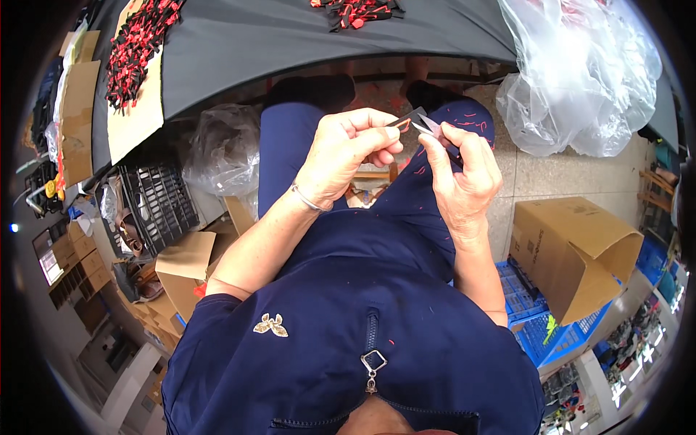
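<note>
My left hand [344, 148], with a silver bangle at the wrist, pinches a small flat black piece [412, 114] with an orange-red strand along it. Close on its right, my right hand [467, 174] grips a pair of small metal thread snips [429, 125]. The pointed blades sit apart right beside the black piece; whether they touch it I cannot tell. Both hands are raised above my knees. Red thread scraps [470, 116] lie scattered on my dark blue trouser leg.
A black-covered table [246, 43] spans the far side. It carries a black-and-red heap [141, 58] on cardboard and a smaller pile [355, 13]. Clear plastic bags [580, 80] hang at the right. An open carton [562, 254] rests on a blue crate [573, 337]; a black crate [156, 206] is left.
</note>
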A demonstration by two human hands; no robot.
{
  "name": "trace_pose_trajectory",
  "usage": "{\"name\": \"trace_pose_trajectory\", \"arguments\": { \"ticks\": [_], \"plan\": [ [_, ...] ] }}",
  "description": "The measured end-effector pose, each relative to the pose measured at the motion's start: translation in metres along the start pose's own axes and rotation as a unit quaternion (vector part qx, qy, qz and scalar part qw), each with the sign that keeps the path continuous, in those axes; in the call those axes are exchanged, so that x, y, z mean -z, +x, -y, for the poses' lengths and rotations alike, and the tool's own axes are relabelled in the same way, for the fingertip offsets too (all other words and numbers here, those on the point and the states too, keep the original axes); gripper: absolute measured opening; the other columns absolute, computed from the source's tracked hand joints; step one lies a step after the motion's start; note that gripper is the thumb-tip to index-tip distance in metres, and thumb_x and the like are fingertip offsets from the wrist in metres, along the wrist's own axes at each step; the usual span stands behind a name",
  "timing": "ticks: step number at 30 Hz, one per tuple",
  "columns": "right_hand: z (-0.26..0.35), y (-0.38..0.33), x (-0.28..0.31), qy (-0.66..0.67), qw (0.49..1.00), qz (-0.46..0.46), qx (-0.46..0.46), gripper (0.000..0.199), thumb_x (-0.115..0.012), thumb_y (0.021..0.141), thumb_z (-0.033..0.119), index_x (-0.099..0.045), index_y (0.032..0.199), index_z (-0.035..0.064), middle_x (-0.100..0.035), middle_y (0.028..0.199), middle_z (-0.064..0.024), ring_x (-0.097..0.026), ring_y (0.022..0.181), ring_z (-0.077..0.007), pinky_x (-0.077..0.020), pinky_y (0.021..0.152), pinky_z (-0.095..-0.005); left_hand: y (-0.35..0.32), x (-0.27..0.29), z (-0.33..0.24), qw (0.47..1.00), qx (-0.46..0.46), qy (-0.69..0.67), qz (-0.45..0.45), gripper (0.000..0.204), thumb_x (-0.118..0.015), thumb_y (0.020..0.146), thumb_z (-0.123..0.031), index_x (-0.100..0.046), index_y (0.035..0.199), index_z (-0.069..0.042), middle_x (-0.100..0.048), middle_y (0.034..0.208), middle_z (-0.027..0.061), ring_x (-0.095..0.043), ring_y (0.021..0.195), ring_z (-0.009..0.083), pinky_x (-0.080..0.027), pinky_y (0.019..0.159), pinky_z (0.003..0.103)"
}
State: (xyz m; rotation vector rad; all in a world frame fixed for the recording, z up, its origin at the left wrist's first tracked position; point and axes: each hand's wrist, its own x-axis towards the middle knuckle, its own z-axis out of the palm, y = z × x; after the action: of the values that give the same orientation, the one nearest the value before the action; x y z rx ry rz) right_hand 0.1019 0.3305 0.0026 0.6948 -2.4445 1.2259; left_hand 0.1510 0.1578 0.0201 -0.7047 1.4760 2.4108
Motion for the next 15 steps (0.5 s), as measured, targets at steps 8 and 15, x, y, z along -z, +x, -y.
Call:
{"name": "trace_pose_trajectory", "arguments": {
  "ticks": [8, 15],
  "plan": [
    [-0.0004, -0.0018, -0.0029, -0.023, 0.999, 0.006, 0.022, 0.025, -0.079, 0.068, 0.013, -0.064, 0.086, 0.0038, -0.064, 0.072, -0.0046, -0.057, 0.059, -0.0180, -0.0458, 0.053, -0.0287, 0.0013, -0.0008, 0.0010, 1.000, -0.004, -0.001, -0.004, 0.017, -0.063, 0.086, -0.010, -0.063, 0.099, 0.000, -0.066, 0.078, 0.0047, -0.059, 0.065, 0.0069, -0.049, 0.063, 0.019],
    [-0.0044, -0.0044, -0.0075, 0.044, 0.999, -0.004, -0.012, 0.024, -0.078, 0.069, 0.013, -0.064, 0.086, 0.0030, -0.065, 0.074, -0.0067, -0.057, 0.059, -0.0193, -0.0454, 0.052, -0.0291, 0.0028, -0.0014, 0.0025, 1.000, 0.011, -0.017, 0.007, 0.016, -0.062, 0.086, -0.010, -0.063, 0.099, -0.001, -0.065, 0.078, 0.0045, -0.058, 0.064, 0.0071, -0.050, 0.063, 0.020]
  ]
}}
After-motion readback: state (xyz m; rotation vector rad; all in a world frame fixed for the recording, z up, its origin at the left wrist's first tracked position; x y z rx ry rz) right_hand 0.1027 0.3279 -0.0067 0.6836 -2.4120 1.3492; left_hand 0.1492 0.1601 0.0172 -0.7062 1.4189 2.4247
